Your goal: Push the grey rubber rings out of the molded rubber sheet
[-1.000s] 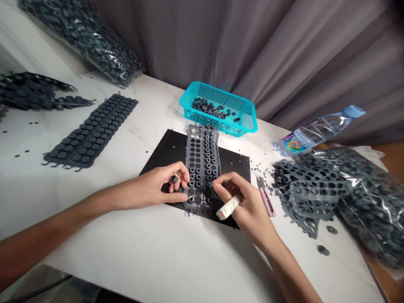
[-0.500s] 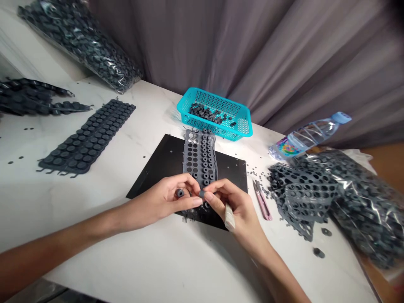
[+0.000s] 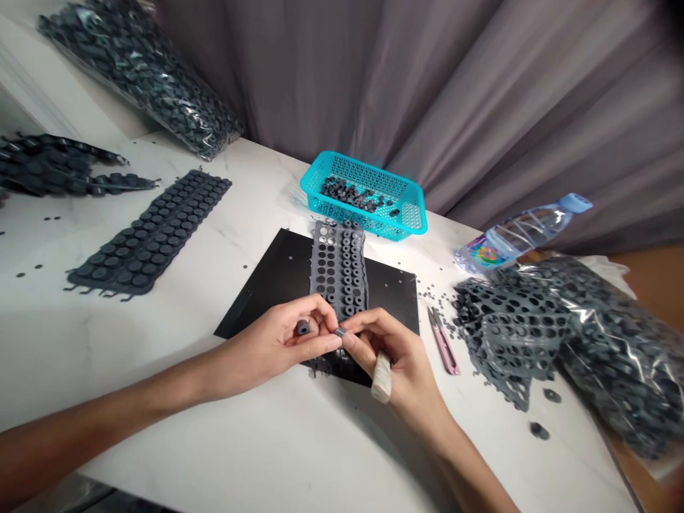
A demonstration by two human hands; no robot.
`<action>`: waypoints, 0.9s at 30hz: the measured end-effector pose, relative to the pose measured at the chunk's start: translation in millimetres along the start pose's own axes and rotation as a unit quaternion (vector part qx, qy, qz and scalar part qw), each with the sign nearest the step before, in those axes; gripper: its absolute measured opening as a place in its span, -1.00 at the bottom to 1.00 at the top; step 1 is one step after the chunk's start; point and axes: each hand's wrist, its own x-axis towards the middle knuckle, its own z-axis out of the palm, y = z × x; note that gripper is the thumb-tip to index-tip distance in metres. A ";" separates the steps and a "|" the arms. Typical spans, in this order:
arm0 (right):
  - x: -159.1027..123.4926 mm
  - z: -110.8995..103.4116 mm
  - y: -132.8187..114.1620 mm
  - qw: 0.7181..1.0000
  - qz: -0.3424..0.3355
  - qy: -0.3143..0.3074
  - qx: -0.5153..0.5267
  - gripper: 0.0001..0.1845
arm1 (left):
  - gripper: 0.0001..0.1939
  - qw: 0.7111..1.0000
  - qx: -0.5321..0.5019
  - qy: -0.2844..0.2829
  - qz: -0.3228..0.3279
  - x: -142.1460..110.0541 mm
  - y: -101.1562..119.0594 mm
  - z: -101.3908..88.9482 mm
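Observation:
My left hand [image 3: 291,335] is closed, its fingertips at a small dark grey rubber bushing [image 3: 340,332]. A second bushing [image 3: 303,327] with a hole in its end sits in the curl of its fingers. My right hand [image 3: 392,349] pinches the other side of the first bushing. A pale, wrapped handle [image 3: 381,377] sticks out of its palm; the tool's working end is hidden. Under both hands lies a moulded rubber sheet [image 3: 338,271], with open holes on its left and ring-shaped pieces on its right. It rests on a black board [image 3: 267,285].
Behind the sheet stands a turquoise basket [image 3: 363,160] with loose bushings. Pink snips [image 3: 444,342], punched-out sheets [image 3: 521,331], a water bottle [image 3: 524,231] and a bag of parts [image 3: 630,349] lie right. Another full sheet [image 3: 149,235] and a big bag [image 3: 144,78] are left.
The pinched bushing has tilted between my fingertips. My right hand has turned slightly, and the wrapped handle now points lower and further left.

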 end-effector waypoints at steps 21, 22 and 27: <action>4.0 -143.0 20.9 0.836 0.089 0.299 -0.451 -0.77 | -0.71 0.961 -0.254 0.067 -0.082 3.4 11.4 -24.9; 3.6 -150.8 23.9 0.809 0.122 0.304 -0.488 -0.78 | -0.68 0.962 -0.252 0.071 -0.082 2.7 11.1 -26.2; 3.0 -150.8 23.8 0.753 0.174 0.276 -0.572 -0.79 | -0.66 0.973 -0.208 0.071 -0.076 0.7 6.5 -27.4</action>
